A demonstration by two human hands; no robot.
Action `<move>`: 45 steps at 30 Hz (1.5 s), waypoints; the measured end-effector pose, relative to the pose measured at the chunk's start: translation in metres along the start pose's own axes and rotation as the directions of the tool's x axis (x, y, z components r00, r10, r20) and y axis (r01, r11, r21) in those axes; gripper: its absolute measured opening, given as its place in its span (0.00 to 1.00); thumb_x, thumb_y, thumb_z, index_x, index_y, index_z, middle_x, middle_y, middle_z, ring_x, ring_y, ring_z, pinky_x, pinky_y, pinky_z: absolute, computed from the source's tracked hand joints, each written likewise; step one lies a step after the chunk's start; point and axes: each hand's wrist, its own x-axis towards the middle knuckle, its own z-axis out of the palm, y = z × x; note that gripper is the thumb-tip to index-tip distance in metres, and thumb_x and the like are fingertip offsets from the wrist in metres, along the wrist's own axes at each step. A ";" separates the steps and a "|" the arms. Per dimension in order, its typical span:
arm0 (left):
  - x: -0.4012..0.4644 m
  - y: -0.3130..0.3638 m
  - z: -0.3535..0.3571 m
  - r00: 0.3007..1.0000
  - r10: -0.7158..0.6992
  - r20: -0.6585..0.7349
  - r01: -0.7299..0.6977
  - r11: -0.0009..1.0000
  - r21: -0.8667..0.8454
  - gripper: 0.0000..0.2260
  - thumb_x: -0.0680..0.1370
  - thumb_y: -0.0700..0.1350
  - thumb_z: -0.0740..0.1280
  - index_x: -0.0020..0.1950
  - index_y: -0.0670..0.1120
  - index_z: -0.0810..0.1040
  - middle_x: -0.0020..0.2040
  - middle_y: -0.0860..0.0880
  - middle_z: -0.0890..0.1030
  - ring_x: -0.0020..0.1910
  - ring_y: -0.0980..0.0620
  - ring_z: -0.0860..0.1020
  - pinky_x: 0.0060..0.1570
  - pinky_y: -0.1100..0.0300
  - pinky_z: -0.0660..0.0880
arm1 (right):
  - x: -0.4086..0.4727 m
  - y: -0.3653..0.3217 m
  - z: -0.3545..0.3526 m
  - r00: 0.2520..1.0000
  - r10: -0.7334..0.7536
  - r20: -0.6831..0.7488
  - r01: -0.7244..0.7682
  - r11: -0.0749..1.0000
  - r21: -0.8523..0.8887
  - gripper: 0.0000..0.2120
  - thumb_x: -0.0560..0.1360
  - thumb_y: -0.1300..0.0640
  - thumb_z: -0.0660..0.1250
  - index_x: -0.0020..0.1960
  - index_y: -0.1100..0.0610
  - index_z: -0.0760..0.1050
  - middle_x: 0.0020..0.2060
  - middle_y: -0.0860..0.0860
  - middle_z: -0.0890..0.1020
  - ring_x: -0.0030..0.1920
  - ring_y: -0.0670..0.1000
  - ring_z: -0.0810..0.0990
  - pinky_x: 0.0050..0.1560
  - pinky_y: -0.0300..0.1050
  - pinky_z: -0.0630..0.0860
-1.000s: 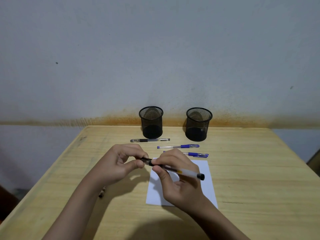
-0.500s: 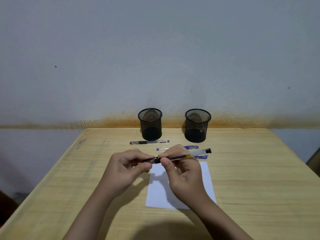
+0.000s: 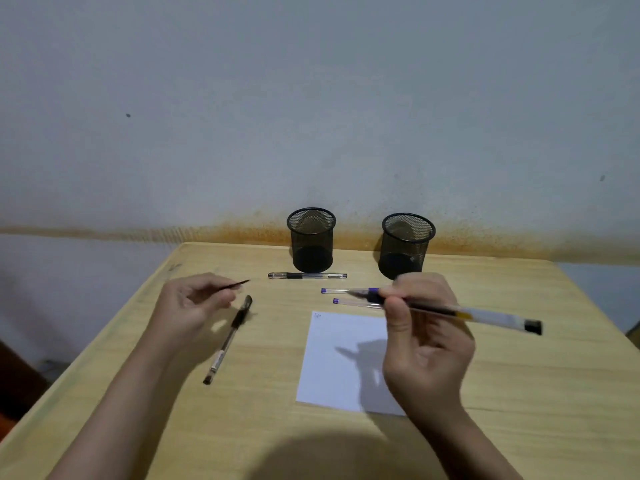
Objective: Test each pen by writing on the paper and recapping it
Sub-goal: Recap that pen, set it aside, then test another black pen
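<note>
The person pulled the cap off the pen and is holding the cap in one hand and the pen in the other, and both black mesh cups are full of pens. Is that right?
Almost. The head view shows the left mesh cup and right mesh cup empty. The left hand does pinch the cap, and the right hand holds the uncapped pen.

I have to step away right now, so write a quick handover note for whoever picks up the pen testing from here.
Right hand grips the uncapped black pen above the paper, tip pointing left, not touching the sheet.
Left hand pinches its cap, held off the table.
A black pen lies capped under the left hand; another black pen lies before the left mesh cup; two blue pens lie above the paper.
Done: one small scribble sits in the paper's top left corner.
Left: write with the held pen, recap it, then test the rest.
</note>
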 end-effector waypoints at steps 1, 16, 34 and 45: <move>-0.001 -0.003 -0.008 0.999 -0.018 -0.043 0.019 1.000 0.023 0.19 0.70 0.29 0.71 0.36 0.55 0.85 0.34 0.55 0.84 0.33 0.60 0.80 0.39 0.70 0.76 | 0.002 0.001 -0.004 1.000 0.027 -0.012 -0.027 1.000 0.001 0.04 0.77 0.55 0.63 0.47 0.53 0.76 0.41 0.38 0.76 0.44 0.45 0.76 0.47 0.34 0.71; -0.026 -0.039 0.051 0.957 -0.005 0.290 -0.215 0.661 0.719 0.13 0.72 0.55 0.62 0.49 0.55 0.84 0.42 0.58 0.75 0.44 0.56 0.75 0.45 0.54 0.62 | -0.017 0.035 -0.003 0.838 0.545 -0.024 -0.544 0.838 0.028 0.06 0.71 0.67 0.71 0.45 0.59 0.79 0.37 0.45 0.83 0.42 0.41 0.82 0.44 0.31 0.76; -0.064 -0.005 0.124 0.846 -0.066 0.529 -0.354 0.673 0.650 0.25 0.76 0.61 0.53 0.69 0.51 0.66 0.71 0.54 0.63 0.68 0.55 0.60 0.66 0.59 0.57 | 0.007 0.091 0.001 0.641 0.766 0.042 -0.762 0.642 -0.088 0.10 0.71 0.73 0.66 0.34 0.64 0.70 0.20 0.49 0.77 0.26 0.48 0.80 0.30 0.39 0.77; -0.072 -0.025 0.131 0.864 0.007 0.503 -0.404 0.605 0.686 0.28 0.74 0.59 0.60 0.66 0.42 0.74 0.70 0.43 0.70 0.67 0.45 0.71 0.61 0.49 0.71 | 0.003 0.111 0.011 0.679 0.734 0.024 -0.711 0.666 -0.228 0.11 0.71 0.69 0.68 0.33 0.67 0.69 0.24 0.62 0.76 0.23 0.53 0.78 0.26 0.44 0.78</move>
